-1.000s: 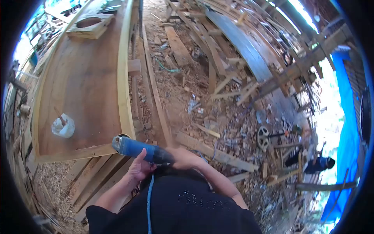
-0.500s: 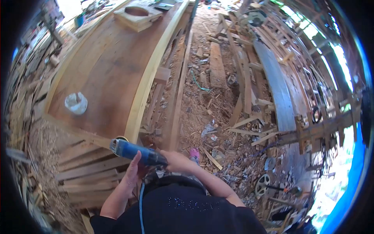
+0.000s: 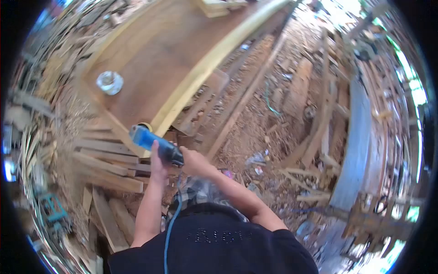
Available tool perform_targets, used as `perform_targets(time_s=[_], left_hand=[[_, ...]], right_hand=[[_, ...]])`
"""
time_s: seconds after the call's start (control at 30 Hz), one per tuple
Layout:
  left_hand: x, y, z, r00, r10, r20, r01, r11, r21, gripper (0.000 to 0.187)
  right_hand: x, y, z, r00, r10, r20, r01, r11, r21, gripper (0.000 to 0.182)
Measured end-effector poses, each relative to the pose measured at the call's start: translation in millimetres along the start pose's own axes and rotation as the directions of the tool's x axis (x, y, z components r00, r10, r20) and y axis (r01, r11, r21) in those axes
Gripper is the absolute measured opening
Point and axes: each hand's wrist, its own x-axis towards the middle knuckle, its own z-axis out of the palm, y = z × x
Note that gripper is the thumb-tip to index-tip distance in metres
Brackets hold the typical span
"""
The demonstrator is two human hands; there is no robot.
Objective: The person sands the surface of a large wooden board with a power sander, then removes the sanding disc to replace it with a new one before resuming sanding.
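A blue angle grinder (image 3: 167,150) — likely weighty, rigid, best gripped by barrel and rear end — is clasped in the wrapped left hand (image 3: 159,164) and right hand (image 3: 194,162) at the near corner of a framed wooden panel (image 3: 157,64).

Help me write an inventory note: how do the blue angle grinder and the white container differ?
Color and shape: the blue angle grinder is elongated, blue and black; the white container is squat and roundish. Support: the grinder is in the left hand and right hand, while the container rests on the wooden panel. Both are at the panel's near end.
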Motion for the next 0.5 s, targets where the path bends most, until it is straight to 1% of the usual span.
perform_targets(time_s=[0.07, 0.1, 0.17, 0.2, 0.23, 0.27, 0.3, 0.33, 0.37, 0.4, 0.43, 0.47, 0.5], left_hand=[[-1, 0, 11, 0.998, 0.036, -0.06, -0.039, 0.998, -0.046, 0.054], [5, -2, 5, 0.999, 0.002, -0.036, -0.005, 0.995, -0.096, 0.052], [7, -2, 16, 0.996, -0.03, -0.079, 0.013, 0.977, -0.212, 0.051], [9, 2, 25, 0.997, -0.056, -0.055, 0.043, 0.976, -0.215, 0.052], [10, 6, 36, 0.996, -0.081, -0.028, 0.073, 0.973, -0.218, 0.053], [15, 6, 43, 0.984, -0.177, 0.007, 0.173, 0.951, -0.257, 0.055], [30, -4, 47, 0.985, -0.158, 0.072, 0.172, 0.943, -0.283, 0.057], [45, -14, 53, 0.987, -0.139, 0.081, 0.156, 0.951, -0.268, 0.053], [51, -18, 68, 0.988, -0.127, 0.089, 0.148, 0.948, -0.281, 0.047], [63, -28, 79, 0.984, -0.156, 0.081, 0.173, 0.938, -0.301, 0.046], [75, -32, 87, 0.981, -0.179, 0.078, 0.195, 0.926, -0.323, 0.044], [83, -35, 92, 0.984, -0.155, 0.083, 0.175, 0.916, -0.362, 0.044], [90, -35, 98, 0.974, -0.197, 0.111, 0.224, 0.903, -0.366, 0.044]], right_hand=[[7, 7, -3, 1.0, -0.021, 0.018, 0.02, 1.0, 0.007, 0.048], [9, 4, -8, 0.997, -0.052, 0.055, 0.052, 0.999, -0.007, 0.048], [9, 0, -17, 0.998, 0.022, 0.056, -0.018, 0.998, -0.066, 0.05], [10, 4, -21, 0.997, 0.006, 0.082, 0.001, 0.997, -0.082, 0.05], [11, 9, -25, 0.999, 0.003, 0.041, 0.0, 0.997, -0.074, 0.052], [15, 15, -32, 1.0, 0.003, -0.003, -0.003, 0.998, -0.065, 0.054], [15, 16, -46, 1.0, 0.025, -0.013, -0.026, 0.998, -0.066, 0.056], [20, 32, -56, 0.999, -0.001, -0.033, -0.001, 0.997, -0.071, 0.057], [14, 19, -78, 0.998, 0.028, -0.059, -0.033, 0.996, -0.087, 0.051], [18, 34, -90, 0.999, 0.013, -0.049, -0.016, 0.998, -0.063, 0.053], [18, 30, -102, 0.999, 0.008, -0.033, -0.011, 0.995, -0.1, 0.053], [19, 23, -117, 0.998, 0.063, -0.016, -0.064, 0.995, -0.07, 0.053], [24, 17, -132, 0.993, 0.114, 0.003, -0.114, 0.993, -0.045, 0.053]])
